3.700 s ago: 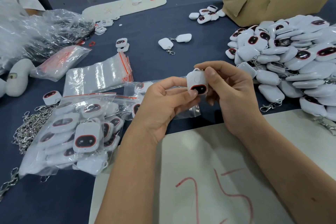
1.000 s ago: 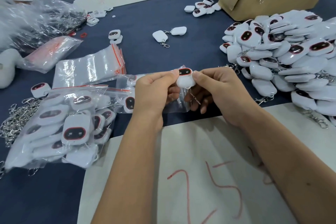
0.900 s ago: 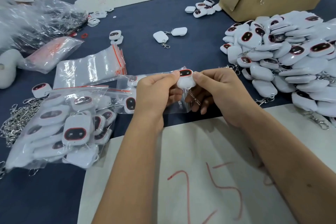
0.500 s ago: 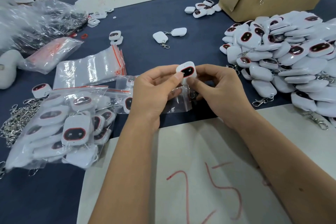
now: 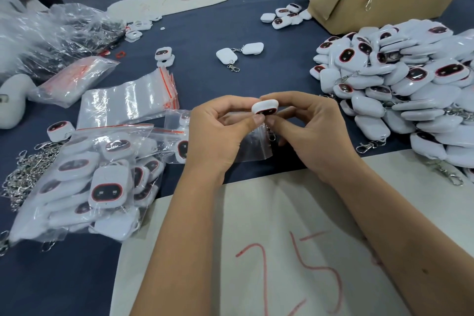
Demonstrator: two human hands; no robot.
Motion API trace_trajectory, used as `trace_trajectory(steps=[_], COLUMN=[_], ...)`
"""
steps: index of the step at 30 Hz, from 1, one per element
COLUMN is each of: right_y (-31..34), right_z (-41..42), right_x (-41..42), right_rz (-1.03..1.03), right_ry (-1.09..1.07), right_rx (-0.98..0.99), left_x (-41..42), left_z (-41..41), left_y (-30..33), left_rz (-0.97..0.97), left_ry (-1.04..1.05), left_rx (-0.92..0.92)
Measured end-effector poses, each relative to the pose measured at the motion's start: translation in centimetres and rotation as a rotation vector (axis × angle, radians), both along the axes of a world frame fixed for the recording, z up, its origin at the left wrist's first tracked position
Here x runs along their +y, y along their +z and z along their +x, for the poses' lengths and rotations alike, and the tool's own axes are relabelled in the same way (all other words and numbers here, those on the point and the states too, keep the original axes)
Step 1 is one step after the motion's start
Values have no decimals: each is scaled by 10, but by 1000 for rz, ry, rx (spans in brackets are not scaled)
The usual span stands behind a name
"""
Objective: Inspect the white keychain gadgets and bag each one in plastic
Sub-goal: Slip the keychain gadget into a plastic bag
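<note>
Both hands hold one white keychain gadget (image 5: 265, 107) above the blue table, its dark red-rimmed window facing me. My left hand (image 5: 220, 133) pinches it from the left with thumb and forefinger. My right hand (image 5: 307, 131) pinches it from the right. Its metal clasp (image 5: 271, 133) hangs below, between the hands. A small clear plastic bag (image 5: 254, 147) lies on the table under the hands. A big heap of unbagged gadgets (image 5: 400, 90) fills the right side. Bagged gadgets (image 5: 102, 182) lie in a pile at the left.
A stack of empty zip bags (image 5: 128, 102) with red strips lies left of centre. A cardboard box (image 5: 379, 5) with a red sign stands at the back right. Loose metal chains (image 5: 25, 174) lie at the far left. A white sheet (image 5: 282, 238) marked 25 covers the near table.
The gadget has been turned over between my fingers, from window tilted up to window facing me and lying flat. Both hands stay together in the same spot.
</note>
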State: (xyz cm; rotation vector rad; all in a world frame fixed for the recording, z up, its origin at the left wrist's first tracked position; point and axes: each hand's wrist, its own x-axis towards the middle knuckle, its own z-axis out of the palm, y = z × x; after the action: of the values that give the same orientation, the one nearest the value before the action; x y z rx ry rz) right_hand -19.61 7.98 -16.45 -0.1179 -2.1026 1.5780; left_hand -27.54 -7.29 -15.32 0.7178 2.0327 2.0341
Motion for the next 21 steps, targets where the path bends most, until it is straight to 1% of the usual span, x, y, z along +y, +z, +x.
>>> trace_trajectory(steps=[5, 8, 10, 12, 15, 19, 21], right_y=[1, 3, 5, 7, 8, 10, 10], right_z=[0, 1, 1, 1, 2, 3, 4], right_x=[-2, -3, -4, -4, -5, -6, -6], right_rz=[-50, -31, -55, -87, -127, -156, -160], right_ry=[20, 27, 15, 14, 33, 41, 33], right_rx=[-39, -74, -91, -110, -137, -161, -169], left_x=[2, 3, 4, 4, 6, 8, 8], left_z=[1, 4, 6, 7, 7, 6, 6], left_y=[1, 0, 2, 3, 4, 1, 1], left_rz=[-37, -48, -35, -25, -49, -140, -137], left_ry=[43, 78, 71, 66, 76, 75, 66], left_rx=[-55, -147, -230, -275, -261, -192, -200])
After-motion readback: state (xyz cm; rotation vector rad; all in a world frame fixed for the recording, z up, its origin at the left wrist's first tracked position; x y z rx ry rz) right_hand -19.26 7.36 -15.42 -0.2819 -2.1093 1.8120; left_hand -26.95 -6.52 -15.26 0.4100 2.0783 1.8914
